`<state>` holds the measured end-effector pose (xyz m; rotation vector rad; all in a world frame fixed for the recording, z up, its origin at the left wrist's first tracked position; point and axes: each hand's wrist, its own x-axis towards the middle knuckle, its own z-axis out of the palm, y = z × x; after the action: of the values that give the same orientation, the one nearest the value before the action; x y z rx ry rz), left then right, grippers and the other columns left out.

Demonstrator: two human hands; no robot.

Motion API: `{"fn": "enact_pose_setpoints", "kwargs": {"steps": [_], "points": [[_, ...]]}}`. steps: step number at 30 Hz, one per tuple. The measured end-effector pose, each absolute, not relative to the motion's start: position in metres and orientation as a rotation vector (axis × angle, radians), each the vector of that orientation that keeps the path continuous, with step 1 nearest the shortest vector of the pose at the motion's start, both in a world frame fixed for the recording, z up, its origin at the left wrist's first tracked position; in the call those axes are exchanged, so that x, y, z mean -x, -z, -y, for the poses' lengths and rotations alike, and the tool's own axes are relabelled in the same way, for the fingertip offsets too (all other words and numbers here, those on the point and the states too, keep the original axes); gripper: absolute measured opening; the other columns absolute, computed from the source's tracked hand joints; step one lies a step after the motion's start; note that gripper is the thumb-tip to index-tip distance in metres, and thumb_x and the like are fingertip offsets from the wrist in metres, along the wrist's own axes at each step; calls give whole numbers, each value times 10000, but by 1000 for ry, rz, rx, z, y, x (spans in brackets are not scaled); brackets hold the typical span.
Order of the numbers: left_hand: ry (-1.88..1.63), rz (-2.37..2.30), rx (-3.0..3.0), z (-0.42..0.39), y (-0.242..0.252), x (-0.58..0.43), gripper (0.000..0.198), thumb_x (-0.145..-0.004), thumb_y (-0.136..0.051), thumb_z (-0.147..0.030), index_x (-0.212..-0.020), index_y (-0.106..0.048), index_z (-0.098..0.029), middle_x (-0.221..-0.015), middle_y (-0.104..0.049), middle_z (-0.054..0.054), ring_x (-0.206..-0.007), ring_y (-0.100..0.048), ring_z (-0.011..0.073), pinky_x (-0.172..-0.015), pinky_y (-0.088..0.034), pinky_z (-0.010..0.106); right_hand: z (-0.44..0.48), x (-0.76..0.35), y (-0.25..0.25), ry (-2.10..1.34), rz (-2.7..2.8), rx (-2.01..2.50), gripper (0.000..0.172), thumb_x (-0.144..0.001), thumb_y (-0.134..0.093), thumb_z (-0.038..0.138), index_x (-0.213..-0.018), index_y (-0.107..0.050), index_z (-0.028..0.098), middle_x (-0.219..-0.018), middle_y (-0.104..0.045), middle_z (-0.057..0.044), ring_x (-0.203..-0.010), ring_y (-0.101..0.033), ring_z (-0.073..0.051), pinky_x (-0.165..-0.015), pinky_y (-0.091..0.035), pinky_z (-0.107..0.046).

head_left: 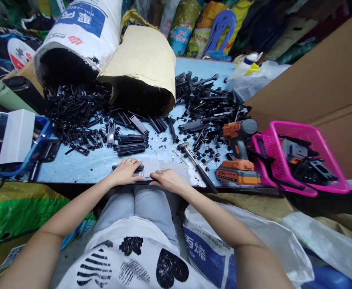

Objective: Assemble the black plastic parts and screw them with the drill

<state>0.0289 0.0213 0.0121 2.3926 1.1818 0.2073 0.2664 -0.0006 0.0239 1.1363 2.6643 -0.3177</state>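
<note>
At the front edge of the table, my left hand and my right hand hold a slim black part between them. The left fingers are bent over its left end, and the right fingers pinch its right end. Much of the part is hidden under the hands. Another black piece shows beside and beneath my left fingers. Just beyond lie stacked black handle-like parts. To the right of my right hand rest a small hammer with a black grip and an orange cordless drill standing on its battery.
Piles of black parts and small screws cover the blue table. A cream paper sack and a white sack lie open at the back. A pink basket stands right, beside a cardboard sheet; a blue bin is left.
</note>
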Motion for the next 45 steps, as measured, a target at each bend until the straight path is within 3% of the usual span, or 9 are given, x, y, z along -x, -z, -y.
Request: {"fn": "enact_pose_setpoints", "kwargs": {"steps": [5,15,23,28,31,34,38,41,45], "points": [[-198,-1187,-2514,-20,-9,-34,779,-644,-563,-756,-1141,-517,-158,-1085,-584,140,-1028,-528,312,-880,-388,426,3,-255,-21,307,-2583,-1280,429,-940,-288,543,-1046,-543,215,-911,-654,-71,-737,-631,-180,-597,-327,-247],[-466,-1182,-2609,-18,13,-27,487,-786,-537,-614,-1012,-514,-183,-960,-624,88,-867,-624,241,-733,-467,334,13,-247,-53,108,-2581,-1360,425,-970,-224,481,-1081,-525,202,-941,-620,-100,-823,-597,-211,-695,-335,-287],[-263,-1233,-2565,-21,1,-42,583,-760,-531,-668,-1043,-514,-159,-937,-627,101,-900,-606,258,-770,-470,353,-17,-272,-34,92,-2769,-1202,401,-951,-316,505,-1015,-556,190,-897,-602,-69,-754,-568,-169,-639,-306,-269],[-373,-1171,-2598,-79,-13,-112,346,-942,-373,-371,-1210,-470,-174,-1207,-539,113,-1143,-478,241,-945,-395,367,-17,-295,2,83,-2967,-1265,379,-936,-389,489,-951,-591,168,-921,-582,-81,-844,-524,-175,-715,-337,-278],[-263,-1407,-2487,-129,-9,-161,299,-929,-342,-187,-1175,-511,-167,-1145,-545,125,-1066,-507,228,-870,-421,332,-5,-297,17,112,-2998,-1323,367,-934,-400,475,-943,-595,164,-886,-580,-77,-825,-513,-175,-733,-350,-286],[-236,-1505,-2434,-159,1,-192,297,-887,-391,-134,-1145,-537,-122,-1152,-521,172,-1057,-498,253,-833,-423,341,3,-296,23,161,-2990,-1372,358,-930,-416,466,-942,-599,158,-867,-587,-79,-812,-520,-179,-717,-367,-290],[-276,-1409,-2512,-167,11,-210,388,-866,-377,-98,-1219,-513,-183,-1235,-493,133,-1105,-453,242,-872,-395,350,-3,-299,17,289,-3102,-1357,349,-917,-448,467,-1002,-599,165,-924,-616,-87,-856,-544,-191,-747,-407,-306],[-273,-1272,-2600,-170,12,-226,408,-892,-359,-136,-1268,-493,-219,-1250,-516,100,-1145,-419,228,-935,-342,377,-23,-317,7,279,-3176,-1768,296,-944,-412,388,-1043,-586,170,-972,-627,-97,-901,-554,-193,-800,-429,-319],[-178,-1294,-2598,-178,8,-255,260,-874,-455,-201,-999,-666,-116,-1027,-636,150,-1115,-434,286,-956,-284,460,-64,-362,-1,110,-2805,-2566,300,-937,-395,357,-1041,-583,147,-988,-621,-112,-907,-558,-207,-816,-440,-328]]}}
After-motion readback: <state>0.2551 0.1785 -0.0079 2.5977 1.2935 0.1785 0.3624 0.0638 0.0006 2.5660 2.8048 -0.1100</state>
